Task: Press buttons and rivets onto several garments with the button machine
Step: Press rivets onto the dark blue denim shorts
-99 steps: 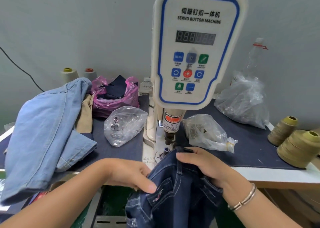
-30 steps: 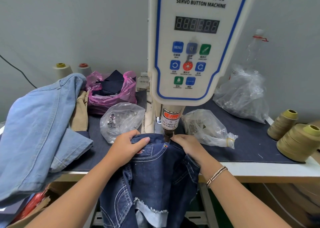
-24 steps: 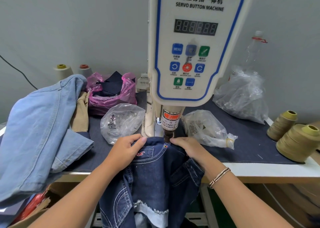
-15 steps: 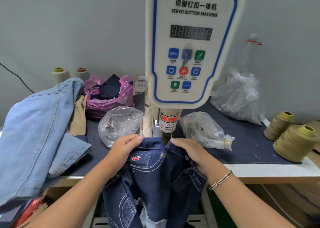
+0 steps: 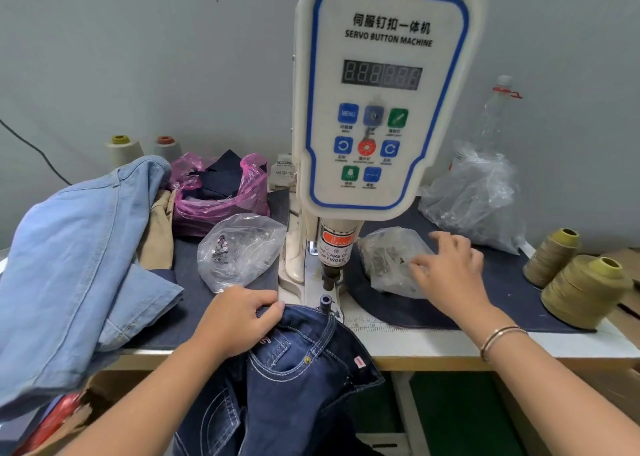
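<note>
Nearest, dark jeans [image 5: 298,369] hang off the worktop [image 5: 433,343] edge below the button machine [image 5: 377,109]; soft, heavy denim, probably best gripped at the stiff waistband. Left hand [image 5: 239,320] pinches that waistband. Right hand [image 5: 446,272], fingers spread, reaches into a clear bag [image 5: 391,261] of small metal fasteners beside the machine.

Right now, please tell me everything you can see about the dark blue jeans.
The dark blue jeans are denim with pale contrast stitching, a front pocket bearing a brass rivet, and a small red tag. They hang over the table edge, waistband just before the machine's lower die. The left hand grips the waistband.
</note>
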